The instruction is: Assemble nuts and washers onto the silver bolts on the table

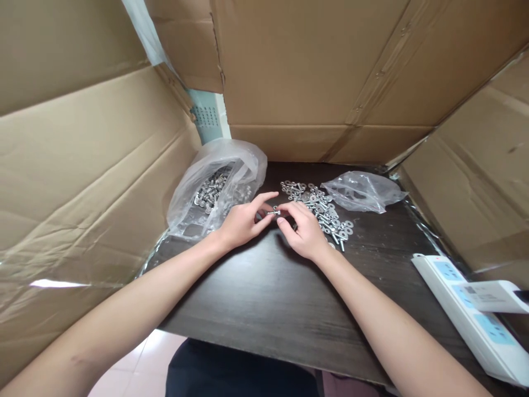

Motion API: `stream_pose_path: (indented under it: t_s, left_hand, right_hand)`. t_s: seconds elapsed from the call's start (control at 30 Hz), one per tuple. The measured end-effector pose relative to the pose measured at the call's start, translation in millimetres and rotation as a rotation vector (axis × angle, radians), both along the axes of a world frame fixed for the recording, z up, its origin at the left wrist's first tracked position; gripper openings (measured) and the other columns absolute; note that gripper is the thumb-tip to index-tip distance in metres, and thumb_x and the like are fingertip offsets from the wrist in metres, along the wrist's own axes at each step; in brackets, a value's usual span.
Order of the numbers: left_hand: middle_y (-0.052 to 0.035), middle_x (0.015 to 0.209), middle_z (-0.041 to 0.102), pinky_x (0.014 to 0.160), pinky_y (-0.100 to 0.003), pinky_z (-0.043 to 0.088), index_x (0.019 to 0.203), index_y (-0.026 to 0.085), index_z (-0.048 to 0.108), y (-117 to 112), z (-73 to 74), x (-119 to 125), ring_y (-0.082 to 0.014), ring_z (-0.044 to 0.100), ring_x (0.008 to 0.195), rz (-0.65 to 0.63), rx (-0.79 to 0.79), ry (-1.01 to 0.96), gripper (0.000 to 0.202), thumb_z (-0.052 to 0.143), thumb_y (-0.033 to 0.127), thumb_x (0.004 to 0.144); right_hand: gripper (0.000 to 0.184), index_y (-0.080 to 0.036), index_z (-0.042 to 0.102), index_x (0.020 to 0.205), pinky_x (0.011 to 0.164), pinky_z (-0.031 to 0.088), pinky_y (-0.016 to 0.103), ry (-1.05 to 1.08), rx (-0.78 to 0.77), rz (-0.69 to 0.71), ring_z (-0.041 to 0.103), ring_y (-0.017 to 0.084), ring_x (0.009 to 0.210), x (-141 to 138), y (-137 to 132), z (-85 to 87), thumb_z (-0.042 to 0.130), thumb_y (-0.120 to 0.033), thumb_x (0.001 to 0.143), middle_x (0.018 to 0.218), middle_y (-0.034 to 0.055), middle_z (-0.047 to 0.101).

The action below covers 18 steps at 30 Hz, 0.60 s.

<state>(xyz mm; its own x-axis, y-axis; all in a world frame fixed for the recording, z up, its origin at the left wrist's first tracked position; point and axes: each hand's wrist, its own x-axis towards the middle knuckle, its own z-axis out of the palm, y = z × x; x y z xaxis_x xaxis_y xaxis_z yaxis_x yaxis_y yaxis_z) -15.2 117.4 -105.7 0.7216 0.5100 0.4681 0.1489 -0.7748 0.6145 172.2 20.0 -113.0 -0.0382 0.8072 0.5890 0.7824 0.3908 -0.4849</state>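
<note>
A small metal bolt [274, 212] lies sideways between my two hands, above the dark table; what looks like a washer or nut sits on it, too small to make out. My left hand [243, 221] pinches the bolt's left end between thumb and fingers, its index finger stretched out above. From the other side, my right hand [305, 230] has its thumb and fingertips closed at the bolt's right end. Right behind that hand spreads a loose pile of bolts, nuts and washers [328, 212], partly hidden by it.
An opened plastic bag [243, 150] full of metal fasteners [211, 190] stands left of the pile. A crumpled clear bag [363, 190] lies at the back right. A white power strip [458, 309] with a plug runs along the right. Cardboard walls [297, 66] enclose the table [248, 298].
</note>
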Motion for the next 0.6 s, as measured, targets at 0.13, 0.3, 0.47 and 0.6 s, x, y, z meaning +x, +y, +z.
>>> stream_pose_path:
  t_s: [0.13, 0.3, 0.47, 0.6]
  left_hand:
    - [-0.0027, 0.104, 0.079, 0.074, -0.023, 0.057, 0.144, 0.022, 0.053, 1.4, -0.4, 0.4, -0.0129, 0.073, 0.075, 0.053, 0.021, -0.026, 0.046, 0.062, 0.027, 0.1]
    - [-0.003, 0.101, 0.078, 0.072, -0.023, 0.056, 0.143, 0.022, 0.054, 3.7, 0.0, 0.6, -0.0132, 0.072, 0.072, 0.083, 0.028, -0.019, 0.046, 0.064, 0.028, 0.098]
    - [-0.0022, 0.101, 0.078, 0.071, -0.022, 0.056, 0.143, 0.022, 0.054, 2.4, -0.4, 0.8, -0.012, 0.07, 0.069, 0.047, 0.017, -0.005, 0.046, 0.063, 0.027, 0.098]
    - [-0.0016, 0.1, 0.078, 0.069, -0.022, 0.055, 0.143, 0.022, 0.053, 2.2, -0.8, 0.8, -0.0111, 0.069, 0.067, 0.022, 0.02, -0.009, 0.046, 0.063, 0.026, 0.098]
  right_hand:
    - [0.021, -0.022, 0.062, 0.075, 0.083, 0.048, 0.045, -0.057, 0.001, 0.001, 0.057, 0.025, 0.089, 1.8, 1.4, -2.8, 0.059, -0.027, 0.095, 0.094, 0.0072, 0.067]
    - [0.025, -0.022, 0.057, 0.067, 0.081, 0.047, 0.046, -0.061, 0.013, -0.012, 0.057, 0.025, 0.087, -0.1, 0.5, -3.6, 0.063, -0.026, 0.091, 0.091, 0.0064, 0.066]
    - [0.006, -0.02, 0.064, 0.093, 0.084, 0.049, 0.046, -0.002, 0.03, -0.035, 0.059, 0.027, 0.09, -1.2, 0.3, 1.1, 0.061, -0.026, 0.093, 0.094, 0.0081, 0.067]
    - [0.016, -0.019, 0.065, 0.107, 0.087, 0.05, 0.044, 0.011, 0.074, -0.031, 0.061, 0.027, 0.095, -1.1, 0.5, 2.4, 0.062, -0.024, 0.093, 0.101, 0.0093, 0.067]
